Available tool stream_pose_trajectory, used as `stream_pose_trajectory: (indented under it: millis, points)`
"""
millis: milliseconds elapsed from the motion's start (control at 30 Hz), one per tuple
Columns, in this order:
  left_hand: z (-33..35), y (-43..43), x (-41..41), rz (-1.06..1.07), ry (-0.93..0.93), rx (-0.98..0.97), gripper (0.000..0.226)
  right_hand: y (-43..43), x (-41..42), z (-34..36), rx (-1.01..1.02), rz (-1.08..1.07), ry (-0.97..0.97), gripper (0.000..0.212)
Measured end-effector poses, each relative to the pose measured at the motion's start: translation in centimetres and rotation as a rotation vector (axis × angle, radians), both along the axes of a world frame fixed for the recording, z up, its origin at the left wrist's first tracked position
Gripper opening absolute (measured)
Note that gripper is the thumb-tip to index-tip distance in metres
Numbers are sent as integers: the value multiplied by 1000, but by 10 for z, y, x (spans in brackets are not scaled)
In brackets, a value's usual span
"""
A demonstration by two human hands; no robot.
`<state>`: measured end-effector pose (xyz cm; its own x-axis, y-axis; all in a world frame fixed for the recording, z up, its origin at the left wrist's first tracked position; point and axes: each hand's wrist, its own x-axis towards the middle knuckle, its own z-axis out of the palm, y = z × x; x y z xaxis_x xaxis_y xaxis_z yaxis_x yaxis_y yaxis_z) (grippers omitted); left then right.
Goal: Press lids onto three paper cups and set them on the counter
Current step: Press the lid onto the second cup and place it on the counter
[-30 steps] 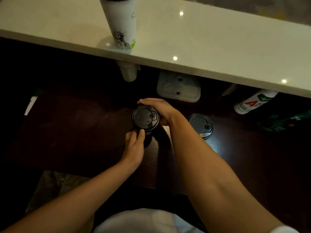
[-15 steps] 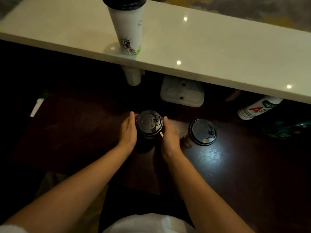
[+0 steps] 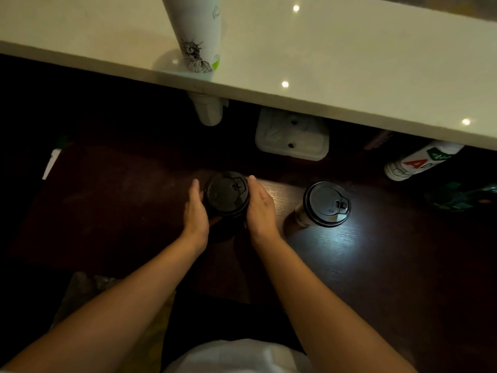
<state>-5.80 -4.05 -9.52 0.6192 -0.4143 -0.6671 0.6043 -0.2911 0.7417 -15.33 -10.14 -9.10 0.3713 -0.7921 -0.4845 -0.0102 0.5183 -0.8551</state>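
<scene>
A paper cup with a black lid (image 3: pixel 226 193) stands on the dark wooden table (image 3: pixel 363 265) in front of me. My left hand (image 3: pixel 196 211) lies flat against its left side and my right hand (image 3: pixel 259 208) against its right side, fingers stretched forward along the cup. A second lidded cup (image 3: pixel 326 204) stands to the right, apart from my hands. A third cup, white with a printed drawing (image 3: pixel 197 36), stands on the pale counter (image 3: pixel 349 63) above; its top is cut off by the frame edge.
Under the counter edge lie a white moulded tray (image 3: pixel 291 137), a white cylinder (image 3: pixel 208 111) and a tipped bottle with a red and green label (image 3: pixel 419 161). A white paper strip (image 3: pixel 51 164) sits at the table's left end.
One second ago my right hand was over the lid's far rim and my left at its near rim. Both hands have moved down to the cup's sides and have stayed there.
</scene>
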Motion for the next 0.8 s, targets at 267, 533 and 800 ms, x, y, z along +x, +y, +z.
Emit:
stream_pose_trajectory:
  millis: [267,533,800]
  points:
    - [18,-6,-5,-125,-121,31,81,-8,-4,-3,-5,43,5,47]
    - [21,4,-36,-63,-122,-91,54,-41,11,3,132,23,-137,13]
    - [16,32,-70,-54,-59,-110,52,-74,25,24,141,634,29,4]
